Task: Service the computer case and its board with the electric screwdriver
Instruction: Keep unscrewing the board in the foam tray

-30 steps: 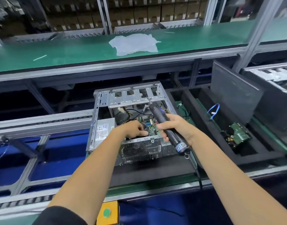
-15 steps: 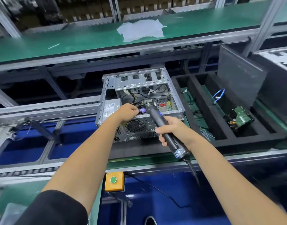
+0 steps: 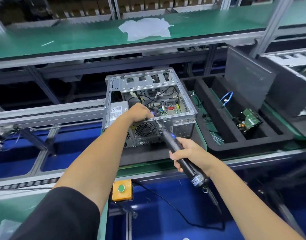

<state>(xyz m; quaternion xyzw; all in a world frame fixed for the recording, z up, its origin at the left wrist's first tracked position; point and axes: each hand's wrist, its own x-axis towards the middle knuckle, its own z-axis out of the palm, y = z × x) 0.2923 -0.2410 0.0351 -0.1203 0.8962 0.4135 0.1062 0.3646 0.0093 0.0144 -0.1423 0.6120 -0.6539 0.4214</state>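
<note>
The open computer case (image 3: 149, 108) lies on a dark foam mat (image 3: 145, 154), and everything else sits around it. The left hand (image 3: 140, 112) rests on the case's near top edge, above the round fan grille (image 3: 146, 129); its fingers curl down over the edge into the case, though whether they pinch anything there is hidden. The board (image 3: 166, 105) lies on the case floor, just beyond those fingers. The right hand (image 3: 188, 153) is in front of the case and to its right, fingers wrapped tight around the black electric screwdriver (image 3: 178, 153). The tool slants up toward the case, its bit tip touching the near top edge just right of the left fingers. Right of the case stands a black foam tray (image 3: 218, 148) holding a green circuit part (image 3: 249, 121) and a blue cable (image 3: 227, 98). A yellow button box (image 3: 121, 190) sits below the case.
</note>
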